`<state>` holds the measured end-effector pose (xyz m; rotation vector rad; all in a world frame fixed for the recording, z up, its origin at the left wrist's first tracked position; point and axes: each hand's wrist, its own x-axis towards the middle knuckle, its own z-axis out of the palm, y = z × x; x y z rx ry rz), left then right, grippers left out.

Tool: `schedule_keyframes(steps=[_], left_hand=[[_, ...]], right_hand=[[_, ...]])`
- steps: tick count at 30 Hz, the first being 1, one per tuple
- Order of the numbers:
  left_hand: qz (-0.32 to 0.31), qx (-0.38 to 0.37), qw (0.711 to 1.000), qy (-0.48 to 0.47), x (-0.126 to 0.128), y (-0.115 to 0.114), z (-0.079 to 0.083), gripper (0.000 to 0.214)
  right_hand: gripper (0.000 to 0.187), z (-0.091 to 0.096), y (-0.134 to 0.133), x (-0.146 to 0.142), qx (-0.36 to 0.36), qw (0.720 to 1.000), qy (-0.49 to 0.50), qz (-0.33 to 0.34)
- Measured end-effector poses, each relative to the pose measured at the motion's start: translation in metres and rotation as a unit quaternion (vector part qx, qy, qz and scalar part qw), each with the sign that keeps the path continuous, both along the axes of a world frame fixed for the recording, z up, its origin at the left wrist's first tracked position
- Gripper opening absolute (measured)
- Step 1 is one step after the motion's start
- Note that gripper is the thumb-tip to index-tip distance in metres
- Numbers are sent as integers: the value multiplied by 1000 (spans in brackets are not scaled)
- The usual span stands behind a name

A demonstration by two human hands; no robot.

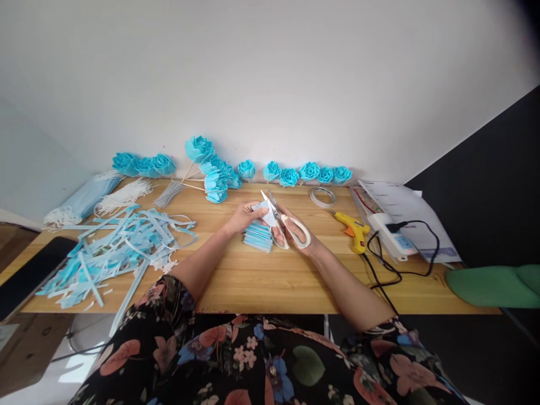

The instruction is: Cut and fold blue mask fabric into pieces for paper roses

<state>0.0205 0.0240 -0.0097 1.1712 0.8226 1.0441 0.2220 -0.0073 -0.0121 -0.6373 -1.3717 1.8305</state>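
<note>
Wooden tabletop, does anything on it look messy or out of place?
The strip heap at the left looks tangled, with one pale strip jutting past the front edge, unlike the neater blue stack.

Nothing legible here: over on the far right, the white sheet carries faint printed lines, too small to read.

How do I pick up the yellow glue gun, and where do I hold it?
Probably best to hold the yellow glue gun by its grip, coming from the near side. The grip points toward the person, while the nozzle points away to the left and might be hot. The orange trigger sits left of the grip.
</note>
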Motion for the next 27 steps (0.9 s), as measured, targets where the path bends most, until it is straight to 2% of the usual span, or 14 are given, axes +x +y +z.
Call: schedule_keyframes(steps=[8,13,17,19,20,21,23,25,27], left_hand=[[11,3,1000,6,0,0,0,47],[30,6,999,18,-3,3,-6,48],[81,-4,997,-20,-7,9,-13,50],[117,-4,992,-50,-10,14,-15,51],[134,-6,989,-61,-11,16,-15,52],[145,-9,987,-69,-12,17,-16,53],[155,-15,985,-78,-13,19,-18,55],[153,-17,985,-81,-14,20,-19,56],[150,-14,985,-85,-13,20,-21,56]], right_hand=[[86,7,-2,-3,-3,1000,7,-18],[90,13,-4,-4,8,999,-8,-32],[83,18,8,4,43,993,-23,-105],[75,20,19,14,63,977,-101,-176],[69,20,25,19,86,959,-163,-216],[61,21,29,25,125,929,-235,-258],[45,22,34,36,219,824,-425,-305],[37,24,33,44,285,715,-575,-276],[35,28,26,48,306,642,-667,-224]])
